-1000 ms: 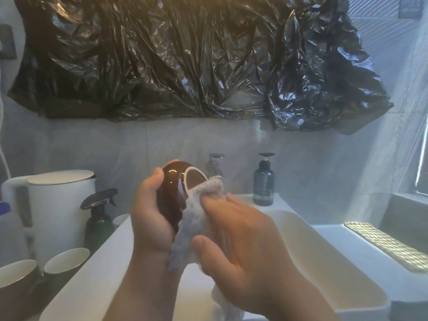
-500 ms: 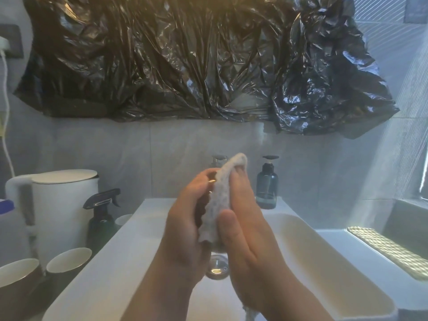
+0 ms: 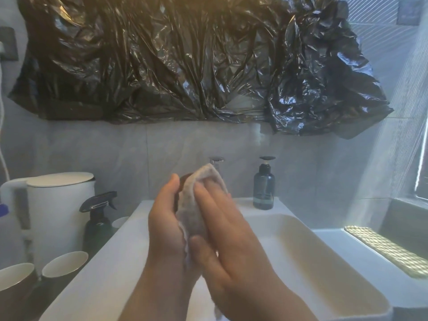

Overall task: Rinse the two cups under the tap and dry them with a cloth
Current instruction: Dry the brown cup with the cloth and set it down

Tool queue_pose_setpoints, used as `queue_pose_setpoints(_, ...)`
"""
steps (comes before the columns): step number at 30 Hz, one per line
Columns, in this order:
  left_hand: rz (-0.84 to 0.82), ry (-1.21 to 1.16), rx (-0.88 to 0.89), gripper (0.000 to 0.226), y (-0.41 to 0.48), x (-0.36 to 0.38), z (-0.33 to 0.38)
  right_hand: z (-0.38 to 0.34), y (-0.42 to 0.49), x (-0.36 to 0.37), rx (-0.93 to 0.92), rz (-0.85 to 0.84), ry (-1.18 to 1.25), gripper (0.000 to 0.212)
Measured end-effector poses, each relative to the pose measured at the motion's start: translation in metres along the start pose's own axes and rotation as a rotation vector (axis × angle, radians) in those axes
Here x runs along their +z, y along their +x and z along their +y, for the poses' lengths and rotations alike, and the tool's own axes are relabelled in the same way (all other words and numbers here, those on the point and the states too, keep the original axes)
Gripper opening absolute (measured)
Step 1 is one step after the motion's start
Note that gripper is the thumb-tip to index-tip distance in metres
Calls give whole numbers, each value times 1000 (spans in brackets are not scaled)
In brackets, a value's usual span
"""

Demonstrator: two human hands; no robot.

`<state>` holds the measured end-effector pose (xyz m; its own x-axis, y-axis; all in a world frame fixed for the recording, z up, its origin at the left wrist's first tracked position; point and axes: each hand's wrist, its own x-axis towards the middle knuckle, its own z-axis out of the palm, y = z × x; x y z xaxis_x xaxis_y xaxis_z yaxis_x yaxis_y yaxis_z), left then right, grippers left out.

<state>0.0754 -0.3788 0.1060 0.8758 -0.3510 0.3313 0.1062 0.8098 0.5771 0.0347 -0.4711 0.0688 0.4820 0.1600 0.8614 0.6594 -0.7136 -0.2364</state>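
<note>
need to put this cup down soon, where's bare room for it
The sink's wide left rim is bare, and so is the white ledge between the sink and the patterned mat. The left corner is crowded: kettle, spray bottle, two cups.

Only a dark sliver of the cup [image 3: 182,183] shows between cloth [image 3: 196,209] and left hand [image 3: 166,224]; the cloth covers most of the tap [image 3: 216,160]; the left edge cuts the brown mug [image 3: 12,289]
</note>
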Motion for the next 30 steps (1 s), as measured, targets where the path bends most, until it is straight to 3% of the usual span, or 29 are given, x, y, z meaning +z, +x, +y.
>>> queue_pose_setpoints(5,-10,225,141,46,-4,1,-10,1,2,-7,210,-10,265,80)
queue_pose_setpoints(10,-45,226,185,38,-6,5,-15,4,6,-10,326,-3,370,86)
queue_pose_setpoints(13,70,143,226,32,-4,2,-8,-2,5,-3,316,-49,333,68)
queue_pose_setpoints(15,139,59,223,42,-3,0,-2,-6,5,1,308,-51,373,56)
queue_pose_setpoints(17,171,-13,202,68,-2,-3,2,-6,3,5,288,-29,378,59)
queue_pose_setpoints(19,135,11,178,79,0,-6,5,-6,2,5,229,-12,347,63)
queue_pose_setpoints(22,-47,92,76,75,-1,-6,4,-6,3,-1,173,22,304,63)
queue_pose_setpoints(24,-179,287,113,72,-3,-11,-2,-2,3,-5,153,73,234,68)
queue_pose_setpoints(26,-174,411,106,57,-7,-6,-7,3,3,-7,159,130,196,73)
queue_pose_setpoints(28,-182,414,139,56,-8,-2,-16,8,3,-9,239,162,276,82)
queue_pose_setpoints(30,-124,294,84,58,-7,4,-18,11,2,-8,312,137,326,92)
